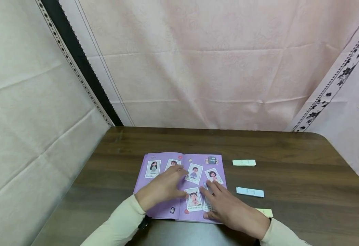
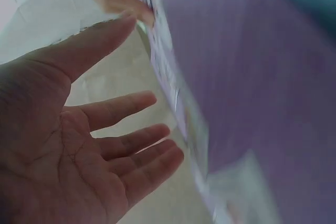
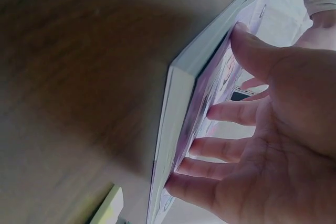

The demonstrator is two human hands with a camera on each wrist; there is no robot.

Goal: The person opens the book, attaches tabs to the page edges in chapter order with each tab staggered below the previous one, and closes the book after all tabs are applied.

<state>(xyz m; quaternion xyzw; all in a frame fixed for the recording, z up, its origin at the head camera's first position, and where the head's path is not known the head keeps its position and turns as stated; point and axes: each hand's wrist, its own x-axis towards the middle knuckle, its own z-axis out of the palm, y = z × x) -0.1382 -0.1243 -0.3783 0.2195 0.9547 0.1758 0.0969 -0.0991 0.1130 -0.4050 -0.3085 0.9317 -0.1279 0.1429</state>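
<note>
An open book [image 1: 161,210] with purple pages lies on the wooden table, showing framed cartoon portraits such as a child in pink [image 1: 194,199]. My left hand [image 1: 164,188] is over the left page by the centre fold, fingers apart and holding nothing. In the left wrist view, its fingers point towards the purple page [image 2: 236,77]. My right hand [image 1: 228,206] spreads over the lower right page. The right wrist view shows its fingertips right at the page surface, beside the thick block of page edges [image 3: 181,77]. Both hands cover some of the portraits.
Right of the book, small paper strips lie in a column: pale green [image 1: 244,163], light blue [image 1: 250,192] and yellow [image 1: 265,212], the last partly behind my right hand. Pale cloth [image 1: 198,75] hangs behind the table's far edge [image 1: 204,129] and at both sides.
</note>
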